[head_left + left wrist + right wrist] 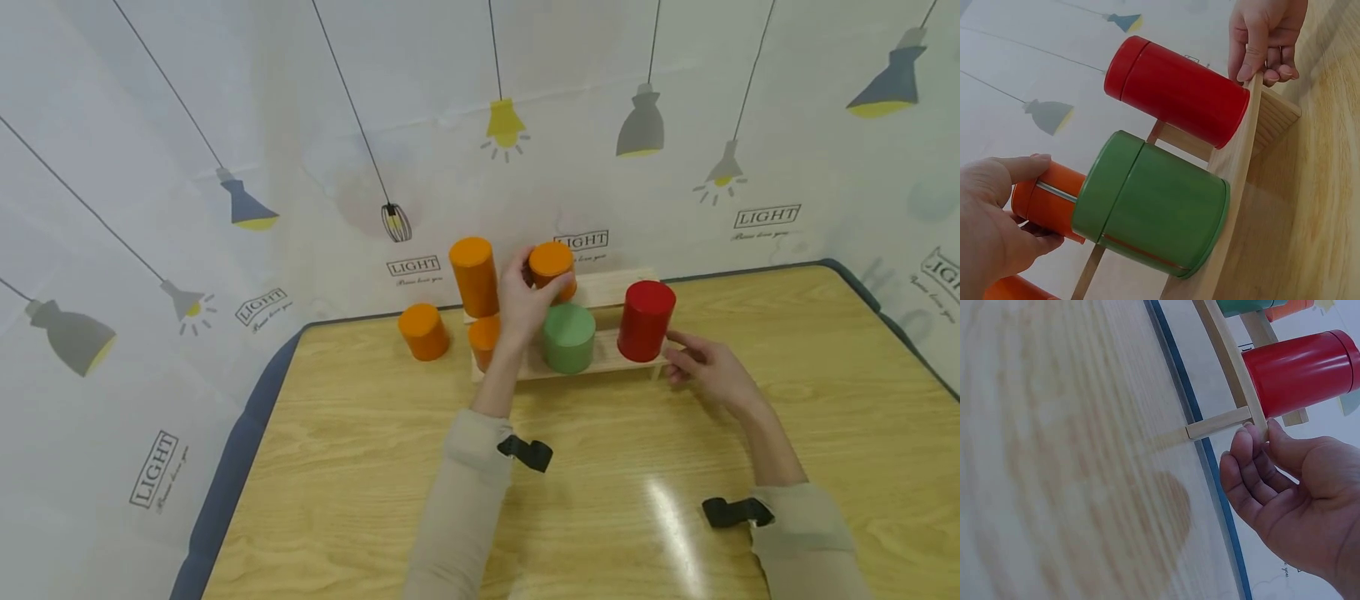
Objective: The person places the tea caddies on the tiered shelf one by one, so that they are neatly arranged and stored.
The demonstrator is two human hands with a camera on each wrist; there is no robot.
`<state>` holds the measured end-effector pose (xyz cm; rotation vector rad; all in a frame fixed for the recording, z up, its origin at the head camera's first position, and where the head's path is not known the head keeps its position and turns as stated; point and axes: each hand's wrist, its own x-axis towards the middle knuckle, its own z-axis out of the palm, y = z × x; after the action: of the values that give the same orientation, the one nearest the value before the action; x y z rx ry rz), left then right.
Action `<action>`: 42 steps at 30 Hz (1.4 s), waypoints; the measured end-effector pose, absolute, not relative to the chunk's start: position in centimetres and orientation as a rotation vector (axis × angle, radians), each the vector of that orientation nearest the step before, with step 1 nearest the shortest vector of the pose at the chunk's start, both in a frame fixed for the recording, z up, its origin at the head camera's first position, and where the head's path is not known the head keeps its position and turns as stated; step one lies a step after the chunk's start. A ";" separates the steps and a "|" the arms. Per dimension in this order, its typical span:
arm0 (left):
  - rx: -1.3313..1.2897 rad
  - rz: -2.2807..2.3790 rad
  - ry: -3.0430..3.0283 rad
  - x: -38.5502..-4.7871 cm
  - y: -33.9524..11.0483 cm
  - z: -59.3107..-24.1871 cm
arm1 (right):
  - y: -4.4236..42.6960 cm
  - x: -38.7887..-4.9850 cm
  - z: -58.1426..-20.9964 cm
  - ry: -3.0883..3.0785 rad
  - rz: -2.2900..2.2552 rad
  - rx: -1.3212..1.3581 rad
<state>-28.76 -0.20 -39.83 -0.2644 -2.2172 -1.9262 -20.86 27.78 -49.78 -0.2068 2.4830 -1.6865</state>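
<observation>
A two-level wooden rack (611,362) stands at the table's back. My left hand (521,312) grips an orange canister (552,261) on the upper level, thumb and fingers around its sides; the left wrist view shows the same canister (1054,197). My right hand (1300,481) pinches the right end of the rack's lower board (1244,381) between thumb and fingers. Beside that hand a red canister (647,321) stands on the lower level, with a wide green canister (569,337) to its left. A small orange canister (483,340) is partly behind my left hand.
A tall orange canister (475,277) stands on the upper level at the left. Another orange canister (424,332) is on the wooden table (360,450), left of the rack. Behind the table hangs a pale cloth (315,150) printed with lamps.
</observation>
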 end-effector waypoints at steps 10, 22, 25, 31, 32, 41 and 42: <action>-0.248 -1.833 -2.330 -29.3 0.2 -40.6 | 27.7 -20.7 -49.8 2.494 -1.683 -0.207; -0.211 -1.800 -2.384 -29.2 0.2 -40.4 | 27.7 -20.9 -49.9 2.488 -1.687 -0.205; -0.197 -1.810 -2.360 -28.9 0.1 -40.1 | 27.8 -20.9 -49.9 2.480 -1.694 -0.201; -0.249 -1.780 -2.301 -28.1 -0.3 -38.7 | 27.8 -20.8 -49.9 2.487 -1.688 -0.211; -0.260 -1.766 -2.292 -27.9 -0.4 -38.4 | 27.8 -20.8 -49.9 2.489 -1.688 -0.214; -0.435 -1.702 -2.165 -26.4 -0.8 -35.6 | 27.8 -20.7 -49.8 2.491 -1.699 -0.227; -0.452 -1.696 -2.150 -26.2 -0.9 -35.3 | 27.8 -20.7 -49.9 2.488 -1.702 -0.229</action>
<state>-26.20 -0.89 -35.31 -0.4516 -2.1497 -1.6962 -20.70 27.79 -49.85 -0.2288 2.4876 -1.7021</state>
